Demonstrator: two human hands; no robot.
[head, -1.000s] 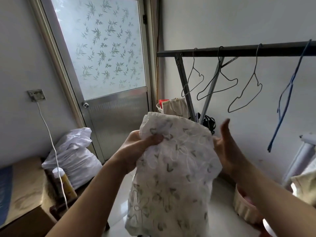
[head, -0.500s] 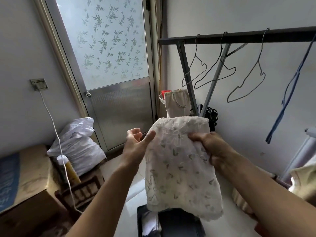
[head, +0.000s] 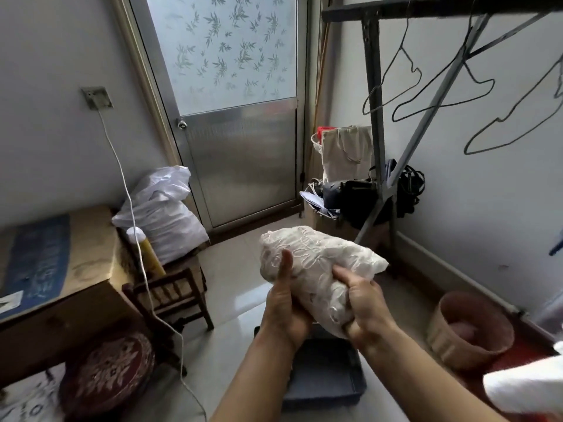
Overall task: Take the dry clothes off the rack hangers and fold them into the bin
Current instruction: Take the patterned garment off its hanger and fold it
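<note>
A white embroidered garment (head: 316, 263) is bunched into a compact bundle between both hands, above the floor. My left hand (head: 285, 309) holds its left side from below, thumb pointing up against the cloth. My right hand (head: 364, 309) grips its lower right end with curled fingers. Directly beneath the hands lies a dark grey bin (head: 329, 379), partly hidden by my forearms. The dark metal rack (head: 376, 86) stands at the right with three bare wire hangers (head: 393, 77) on its top bar.
A low wooden chair (head: 170, 296), a white sack (head: 164, 211) and a cardboard box (head: 45, 263) stand at the left, with a white cable (head: 134, 226) hanging across. A round wooden tub (head: 469, 330) sits at the right wall. Bags (head: 347, 153) crowd the rack's foot.
The garment went from hanging spread out to a folded bundle. Both hands brought it down towards the bin, and the view tilted downward.
</note>
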